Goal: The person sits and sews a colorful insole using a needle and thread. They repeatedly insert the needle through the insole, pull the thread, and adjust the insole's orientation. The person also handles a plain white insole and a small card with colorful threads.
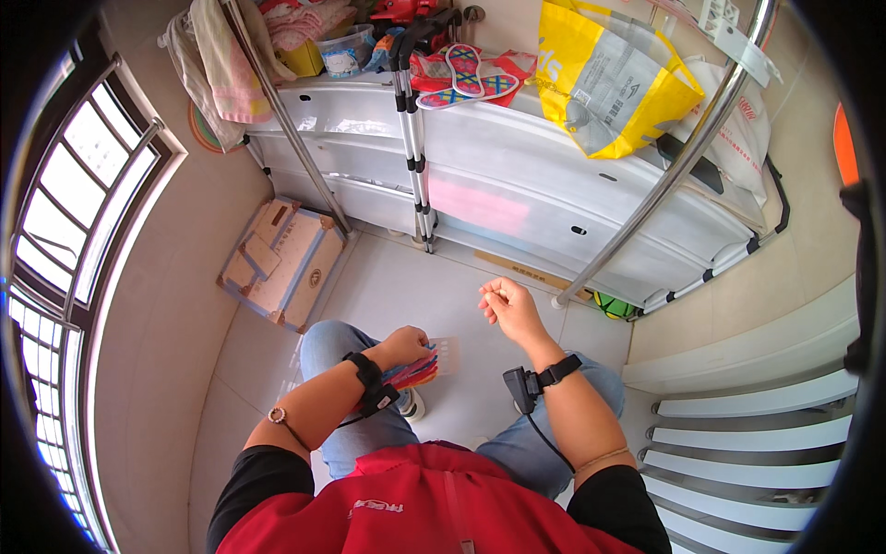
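My left hand (405,345) is by my left knee and grips a bundle of coloured strips (415,372) in blue, red, pink and orange. Their material is too small to tell. A clear plastic piece (450,354), perhaps a bag, juts out to the right of the bundle. I hold my right hand (509,305) up over the floor, above my right knee, apart from the bundle. Its fingers curl toward the thumb; whether anything small is pinched there is not clear.
A cardboard box (284,263) sits on the tiled floor (387,284) at left. Ahead stands a white fabric-sided cabinet (512,145) with insoles (467,83) and a yellow bag (609,83) on top. Metal poles (664,180) rise before it. White slats (747,443) are at right.
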Motion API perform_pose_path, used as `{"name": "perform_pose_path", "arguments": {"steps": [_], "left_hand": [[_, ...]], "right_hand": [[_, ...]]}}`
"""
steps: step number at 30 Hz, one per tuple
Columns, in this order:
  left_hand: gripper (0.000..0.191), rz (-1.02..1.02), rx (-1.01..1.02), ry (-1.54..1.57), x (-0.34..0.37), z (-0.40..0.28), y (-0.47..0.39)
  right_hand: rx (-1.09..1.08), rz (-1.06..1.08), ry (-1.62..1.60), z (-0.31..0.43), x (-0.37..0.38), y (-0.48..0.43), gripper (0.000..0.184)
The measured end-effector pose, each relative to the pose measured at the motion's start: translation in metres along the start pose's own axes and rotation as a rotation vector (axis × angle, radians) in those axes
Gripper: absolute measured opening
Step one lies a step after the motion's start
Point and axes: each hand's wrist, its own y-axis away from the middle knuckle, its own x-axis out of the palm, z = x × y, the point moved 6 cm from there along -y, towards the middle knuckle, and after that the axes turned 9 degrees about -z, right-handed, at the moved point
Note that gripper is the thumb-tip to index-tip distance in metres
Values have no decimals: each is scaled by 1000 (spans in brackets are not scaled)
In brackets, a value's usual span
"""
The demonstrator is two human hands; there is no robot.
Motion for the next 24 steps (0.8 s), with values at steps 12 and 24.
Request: {"name": "perform_pose_path", "arguments": {"steps": [12,24], "left_hand": [[18,-542,249,176,-144,-76,-18],[47,-936,304,-491,-349,-247,-173]], "right_hand": [[-152,-114,154,-1,-13,-4,9],[-113,-132,-1,16,-43,1,10]]}}
